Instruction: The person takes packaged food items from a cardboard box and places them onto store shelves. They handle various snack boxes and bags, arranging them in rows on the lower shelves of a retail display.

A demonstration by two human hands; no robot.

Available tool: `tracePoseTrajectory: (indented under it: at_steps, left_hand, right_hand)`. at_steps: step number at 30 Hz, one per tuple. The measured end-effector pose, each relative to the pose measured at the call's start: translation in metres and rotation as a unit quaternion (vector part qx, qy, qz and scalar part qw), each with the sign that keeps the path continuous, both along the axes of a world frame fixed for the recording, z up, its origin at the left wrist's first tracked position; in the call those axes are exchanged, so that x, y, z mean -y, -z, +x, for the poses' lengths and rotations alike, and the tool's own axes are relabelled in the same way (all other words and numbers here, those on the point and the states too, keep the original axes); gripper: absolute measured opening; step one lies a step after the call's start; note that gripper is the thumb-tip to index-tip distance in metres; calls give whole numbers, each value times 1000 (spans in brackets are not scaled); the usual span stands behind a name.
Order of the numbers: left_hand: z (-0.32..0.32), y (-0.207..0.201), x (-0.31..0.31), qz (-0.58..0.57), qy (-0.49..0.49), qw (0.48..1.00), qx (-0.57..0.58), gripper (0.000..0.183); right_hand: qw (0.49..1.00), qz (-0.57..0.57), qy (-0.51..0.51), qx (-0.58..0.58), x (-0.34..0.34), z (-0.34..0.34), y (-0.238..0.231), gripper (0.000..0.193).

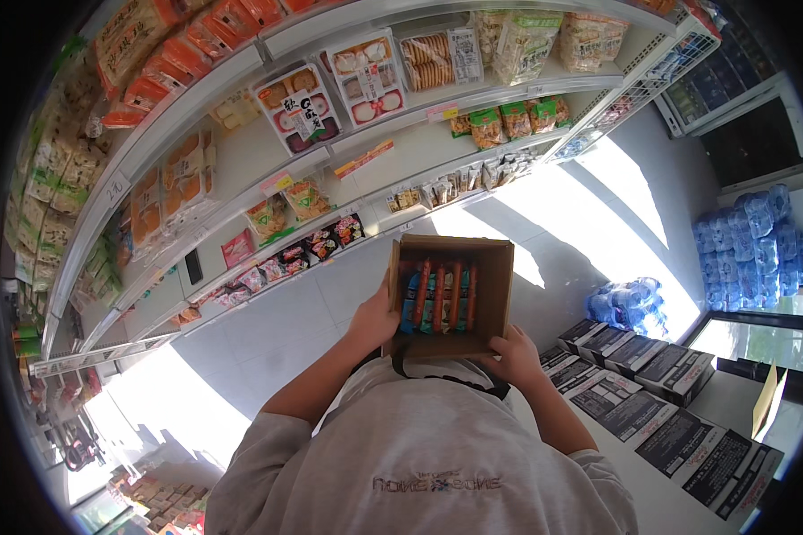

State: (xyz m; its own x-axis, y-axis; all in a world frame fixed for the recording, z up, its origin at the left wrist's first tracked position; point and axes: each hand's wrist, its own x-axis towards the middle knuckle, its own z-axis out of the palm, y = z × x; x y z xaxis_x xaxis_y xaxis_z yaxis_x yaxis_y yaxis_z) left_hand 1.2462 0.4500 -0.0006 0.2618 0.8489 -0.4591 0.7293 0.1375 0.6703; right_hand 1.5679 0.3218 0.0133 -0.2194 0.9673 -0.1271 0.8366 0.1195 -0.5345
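Observation:
An open cardboard box point(500, 276) is held in front of my body, one hand on each side. My left hand point(374, 318) grips its left side near the lower corner. My right hand point(514, 353) is closed on the lower right corner, with the thumb along the rim. Inside lie several reddish packaged sausages point(439, 299) in a row, with blue and green wrapper parts around them. The fingers under and behind the box are hidden.
Curved store shelves point(366, 169) with packaged snacks run along the left and far side. A dark phone-like object point(194, 266) lies on a lower shelf. To the right are dark cartons point(660, 419) on a white surface, and blue-wrapped bottle packs point(629, 308) on the floor.

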Motion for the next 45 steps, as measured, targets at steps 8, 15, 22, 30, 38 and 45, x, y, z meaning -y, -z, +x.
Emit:
tracePoseTrajectory:
  at_steps: [8, 15, 22, 30, 38, 45]
  left_hand:
    - [-13, 26, -17, -50, -74, 993, 76, 96]
    - [20, 48, -1, 13, -207, 965, 158, 87]
    - [98, 68, 46, -7, -392, 898, 200, 76]
    - [214, 79, 61, -31, -472, 873, 115, 81]
    - [263, 54, 64, -164, -548, 819, 46, 86]
    - [277, 67, 79, -192, -531, 824, 47, 85]
  right_hand:
    - [989, -4, -150, -7, -89, 27, 4, 28]
    - [964, -59, -258, 29, -166, 54, 4, 31]
    - [919, -109, -373, 70, -235, 107, 11, 33]
    - [915, -250, -244, -200, -343, 190, 92, 30]
    - [902, -252, 99, -336, -493, 130, 204, 49]
    - [958, -119, 257, 36, -599, 165, 328, 142]
